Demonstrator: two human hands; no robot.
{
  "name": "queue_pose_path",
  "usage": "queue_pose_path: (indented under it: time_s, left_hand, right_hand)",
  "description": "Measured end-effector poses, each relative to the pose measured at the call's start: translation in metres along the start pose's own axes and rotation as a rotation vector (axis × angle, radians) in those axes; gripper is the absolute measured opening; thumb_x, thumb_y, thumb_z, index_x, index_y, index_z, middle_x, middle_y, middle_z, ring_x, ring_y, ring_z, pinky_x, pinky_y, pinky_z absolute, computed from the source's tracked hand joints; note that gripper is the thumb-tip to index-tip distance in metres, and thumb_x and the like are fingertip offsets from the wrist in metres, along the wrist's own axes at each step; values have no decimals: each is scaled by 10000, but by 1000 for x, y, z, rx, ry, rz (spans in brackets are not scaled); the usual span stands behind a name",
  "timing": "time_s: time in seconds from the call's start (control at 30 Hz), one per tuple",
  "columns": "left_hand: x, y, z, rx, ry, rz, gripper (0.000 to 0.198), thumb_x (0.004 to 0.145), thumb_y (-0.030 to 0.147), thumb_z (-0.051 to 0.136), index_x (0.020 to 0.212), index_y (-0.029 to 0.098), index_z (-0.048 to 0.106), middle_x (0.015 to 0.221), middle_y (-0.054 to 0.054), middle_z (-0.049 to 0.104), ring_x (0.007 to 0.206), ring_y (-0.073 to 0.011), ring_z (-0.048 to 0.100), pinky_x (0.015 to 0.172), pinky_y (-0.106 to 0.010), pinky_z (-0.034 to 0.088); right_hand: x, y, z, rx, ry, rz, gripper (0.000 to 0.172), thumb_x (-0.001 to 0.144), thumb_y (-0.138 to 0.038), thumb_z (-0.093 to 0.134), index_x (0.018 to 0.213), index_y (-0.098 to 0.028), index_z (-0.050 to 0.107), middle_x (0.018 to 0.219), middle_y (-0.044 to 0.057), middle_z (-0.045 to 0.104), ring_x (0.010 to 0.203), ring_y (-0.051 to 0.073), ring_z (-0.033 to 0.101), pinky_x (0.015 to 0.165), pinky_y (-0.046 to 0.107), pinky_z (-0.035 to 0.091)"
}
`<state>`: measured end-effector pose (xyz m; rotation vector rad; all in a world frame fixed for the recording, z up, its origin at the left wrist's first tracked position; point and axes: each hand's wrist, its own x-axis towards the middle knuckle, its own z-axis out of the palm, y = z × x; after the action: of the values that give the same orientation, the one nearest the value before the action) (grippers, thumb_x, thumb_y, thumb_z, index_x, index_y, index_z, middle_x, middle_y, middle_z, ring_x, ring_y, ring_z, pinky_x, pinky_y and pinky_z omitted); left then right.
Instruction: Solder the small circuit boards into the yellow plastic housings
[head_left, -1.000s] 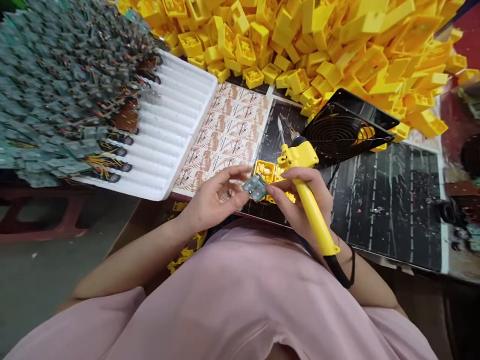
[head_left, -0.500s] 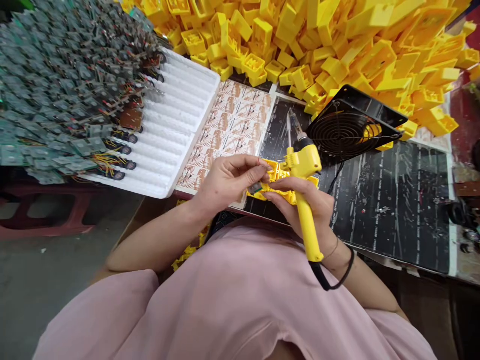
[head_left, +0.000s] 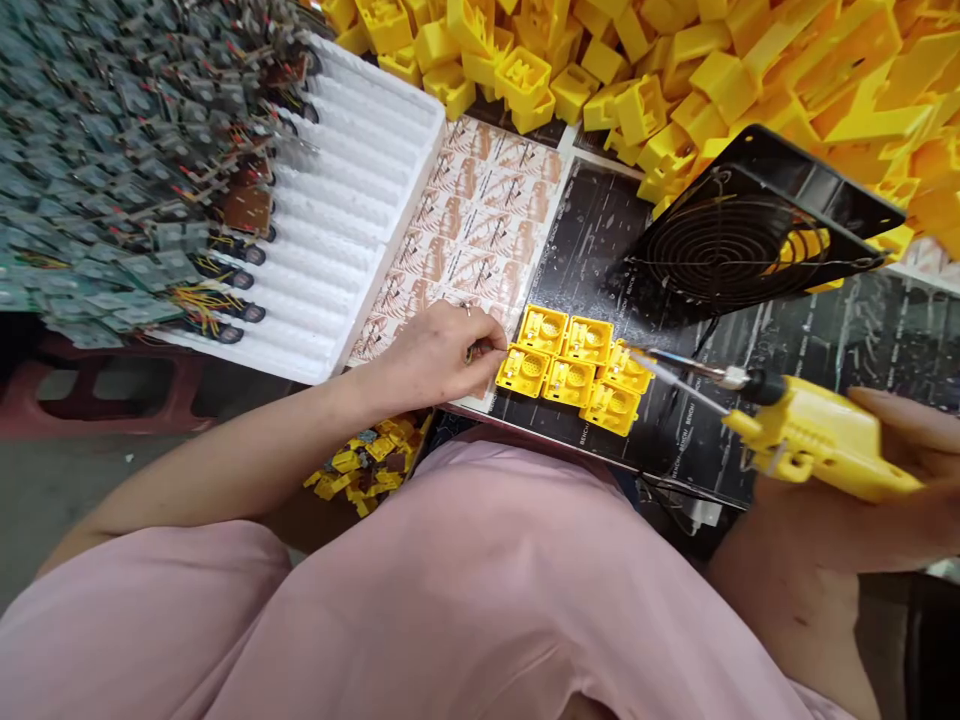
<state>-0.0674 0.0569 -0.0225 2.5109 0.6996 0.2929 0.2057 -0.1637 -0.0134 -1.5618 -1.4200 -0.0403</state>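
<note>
My right hand [head_left: 915, 490] grips a yellow soldering gun [head_left: 825, 435] by its body. Its metal tip and thin feed tube point left, close to the rightmost of several small yellow plastic housings [head_left: 574, 382]. These lie in two rows with their hollow sides up, showing round perforated grilles and small metal contacts. At their left edge is my left hand [head_left: 448, 355], thumb and fingers pinched together against the corner of a housing. Whatever lies between those fingertips is too hidden to name.
A white foam tray [head_left: 360, 200] on the left bears a heap of green circuit boards [head_left: 127, 180] with wires. A black fan [head_left: 742, 230] stands behind the housings. Yellow cases [head_left: 525, 80] are piled at the back. More yellow parts [head_left: 364, 460] lie below the table edge.
My right hand has swung right and lowered the soldering gun from upright to pointing left. The housings, partly covered before, now show fully. The small board at my left fingers no longer shows.
</note>
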Motion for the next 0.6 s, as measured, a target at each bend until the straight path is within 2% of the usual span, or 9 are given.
queue_pose_path:
  time_s: [0.03, 0.07, 0.1, 0.17, 0.23, 0.4, 0.47, 0.6]
  left_hand:
    - [1, 1, 1, 29, 10, 6, 242, 933, 252, 534, 923, 172, 762, 854, -49, 798, 817, -200, 740, 819, -307, 526]
    - [2, 2, 2, 63, 16, 13, 243, 934, 249, 529, 915, 170, 758, 840, -52, 792, 806, -206, 735, 812, -315, 522]
    - [3, 2, 3, 98, 17, 21, 243, 932, 248, 526, 904, 169, 754, 823, -55, 786, 790, -211, 730, 799, -320, 517]
    - [4, 2, 3, 164, 2, 33, 244, 925, 244, 521, 889, 168, 750, 799, -59, 777, 764, -215, 721, 772, -323, 505]
    - [6, 3, 4, 202, -13, 46, 247, 916, 238, 512, 887, 168, 747, 796, -63, 777, 751, -217, 718, 758, -327, 498]
    - [8, 3, 2, 263, -40, 66, 271, 922, 248, 486, 879, 166, 741, 785, -78, 774, 741, -239, 721, 758, -356, 496]
    - [9, 4, 1, 278, -43, 83, 281, 922, 246, 475, 861, 165, 737, 762, -81, 764, 733, -250, 719, 755, -368, 493]
    - [11, 5, -2, 274, -65, 95, 265, 914, 233, 475, 843, 174, 723, 747, -73, 752, 728, -247, 706, 791, -381, 498]
  right_hand:
    - [1, -5, 8, 32, 82, 17, 455, 1133, -448, 346, 1445, -338, 659, 1028, 44, 741, 738, 230, 728, 531, 362, 543]
    - [1, -10, 15, 69, 99, 23, 359, 1102, -387, 487, 1371, -316, 714, 1014, 39, 747, 735, 216, 724, 554, 348, 556]
    - [2, -14, 21, 104, 44, 5, 315, 1044, -320, 618, 1337, -296, 732, 1001, 36, 756, 737, 208, 725, 576, 338, 575]
    - [3, -22, 30, 168, -130, -95, 429, 933, -225, 757, 1356, -267, 699, 935, 28, 765, 717, 195, 723, 572, 316, 599]
    - [5, -25, 35, 203, -185, -186, 429, 891, -184, 796, 1301, -248, 689, 830, 2, 742, 662, 173, 710, 512, 275, 584]
    - [6, -27, 44, 147, -185, -217, 220, 884, -162, 819, 1005, -254, 659, 758, -11, 712, 626, 154, 703, 472, 243, 573]
    - [7, -27, 47, 113, -173, -269, 218, 884, -159, 816, 965, -250, 636, 748, -16, 707, 602, 134, 687, 454, 219, 546]
    - [11, -29, 46, 29, -281, -326, 294, 854, -184, 863, 989, -261, 614, 778, -30, 729, 637, 135, 708, 496, 216, 558]
